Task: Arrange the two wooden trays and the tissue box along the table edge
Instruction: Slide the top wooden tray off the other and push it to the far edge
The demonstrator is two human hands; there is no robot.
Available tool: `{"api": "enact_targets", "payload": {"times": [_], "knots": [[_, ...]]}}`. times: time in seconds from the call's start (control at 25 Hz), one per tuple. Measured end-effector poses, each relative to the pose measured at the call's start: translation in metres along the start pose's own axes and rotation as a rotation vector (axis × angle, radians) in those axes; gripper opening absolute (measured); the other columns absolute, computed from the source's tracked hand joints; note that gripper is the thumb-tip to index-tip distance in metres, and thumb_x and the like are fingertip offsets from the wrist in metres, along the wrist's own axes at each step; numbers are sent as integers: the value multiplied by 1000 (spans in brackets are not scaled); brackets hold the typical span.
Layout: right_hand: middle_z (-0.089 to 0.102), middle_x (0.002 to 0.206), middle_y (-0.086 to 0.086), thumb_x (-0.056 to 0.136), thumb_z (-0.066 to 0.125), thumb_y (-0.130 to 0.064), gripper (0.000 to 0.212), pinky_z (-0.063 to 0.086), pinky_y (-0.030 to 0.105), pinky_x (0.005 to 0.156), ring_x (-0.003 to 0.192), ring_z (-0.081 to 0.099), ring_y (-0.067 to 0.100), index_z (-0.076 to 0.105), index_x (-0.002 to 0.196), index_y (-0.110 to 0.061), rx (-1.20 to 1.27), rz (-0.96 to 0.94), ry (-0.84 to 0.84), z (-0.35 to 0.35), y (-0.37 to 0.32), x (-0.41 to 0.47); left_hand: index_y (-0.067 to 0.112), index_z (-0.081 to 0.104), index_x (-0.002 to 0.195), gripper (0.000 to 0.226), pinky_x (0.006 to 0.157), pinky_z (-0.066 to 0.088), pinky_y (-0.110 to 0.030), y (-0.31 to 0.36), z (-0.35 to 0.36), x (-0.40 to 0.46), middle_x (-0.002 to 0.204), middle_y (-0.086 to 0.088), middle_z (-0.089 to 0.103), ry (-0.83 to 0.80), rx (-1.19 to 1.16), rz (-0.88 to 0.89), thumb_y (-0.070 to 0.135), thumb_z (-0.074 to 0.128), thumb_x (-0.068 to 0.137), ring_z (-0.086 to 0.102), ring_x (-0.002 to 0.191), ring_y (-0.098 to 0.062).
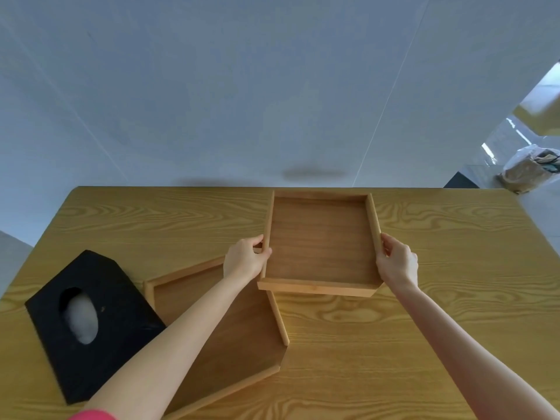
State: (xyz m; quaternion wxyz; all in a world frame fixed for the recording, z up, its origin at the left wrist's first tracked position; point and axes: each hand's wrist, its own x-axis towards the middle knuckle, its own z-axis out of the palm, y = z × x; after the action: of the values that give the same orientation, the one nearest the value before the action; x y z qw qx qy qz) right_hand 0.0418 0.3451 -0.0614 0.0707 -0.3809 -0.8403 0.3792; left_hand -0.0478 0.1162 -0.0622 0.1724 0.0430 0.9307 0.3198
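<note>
A wooden tray [321, 241] sits near the table's far edge, its near end overlapping the corner of a second wooden tray [242, 338]. My left hand [245, 259] grips the far tray's left rim and my right hand [397, 262] grips its right rim. The second tray lies turned at an angle in front, partly hidden under my left forearm. A black tissue box [88, 322] with white tissue in its oval opening lies at an angle on the left, touching the second tray.
The wooden table [439, 313] has bare surface on the right side and far left. A grey wall stands right behind the far edge. A bag [530, 171] lies on the floor beyond the table's right corner.
</note>
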Motion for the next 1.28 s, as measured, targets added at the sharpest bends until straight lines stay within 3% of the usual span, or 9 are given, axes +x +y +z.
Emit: {"api": "enact_targets", "payload": {"times": [0.08,0.16,0.2,0.28,0.36,0.48,0.6,0.88,1.28], "knots": [[67,114,21,91,43,-2,34,42,47,99,112,53,40,56,122,-3,-8,25,-5,-1,4,7,16,47,133,46,85,48,-28,4,7,7,134,-4,57,-23,5,-6,30,54,89,64,105,-23],[67,114,19,92,42,-4,34,42,46,98,113,53,39,56,123,-4,-22,41,-7,-3,7,14,16,46,134,47,82,48,-27,7,14,14,132,-6,59,-41,-4,-2,30,53,89,67,82,-18],[67,114,18,92,42,-5,35,42,46,99,113,52,38,55,124,-6,-25,47,-6,-3,10,18,16,46,134,47,75,48,-24,8,18,18,129,-7,61,-38,-3,4,30,53,89,60,65,-9],[67,114,17,93,41,-6,34,42,46,99,113,51,39,56,124,-8,-13,57,-4,-4,12,26,16,45,135,47,60,43,-17,10,26,24,128,-6,62,-26,9,15,30,52,90,46,54,-2],[67,116,17,93,41,-7,35,41,46,101,116,51,38,55,125,-9,0,71,-5,-1,13,31,15,44,136,47,58,46,-20,11,30,28,131,-3,59,-27,52,25,29,51,91,62,70,-12],[66,117,16,95,41,-9,34,41,45,102,116,51,37,54,125,-7,11,66,-9,6,12,37,10,47,133,44,75,50,-29,10,35,30,125,-6,63,-19,155,45,25,50,92,64,102,-22],[68,112,17,95,41,-9,31,42,46,99,112,54,37,57,122,-6,28,60,-16,15,13,40,6,47,131,42,75,47,-29,4,36,33,113,-9,65,-4,220,90,22,47,93,62,102,-23],[66,116,17,95,41,-8,35,39,44,104,118,51,36,52,129,-9,50,86,-15,25,11,43,2,46,130,41,68,45,-25,-4,37,33,114,-8,62,26,260,163,21,45,93,63,98,-22],[66,118,16,92,43,-3,38,42,46,103,116,54,36,52,129,-9,103,20,-139,80,-18,33,5,38,137,46,79,51,-34,-51,-3,47,126,-14,58,32,291,25,22,44,94,61,104,-27]]}}
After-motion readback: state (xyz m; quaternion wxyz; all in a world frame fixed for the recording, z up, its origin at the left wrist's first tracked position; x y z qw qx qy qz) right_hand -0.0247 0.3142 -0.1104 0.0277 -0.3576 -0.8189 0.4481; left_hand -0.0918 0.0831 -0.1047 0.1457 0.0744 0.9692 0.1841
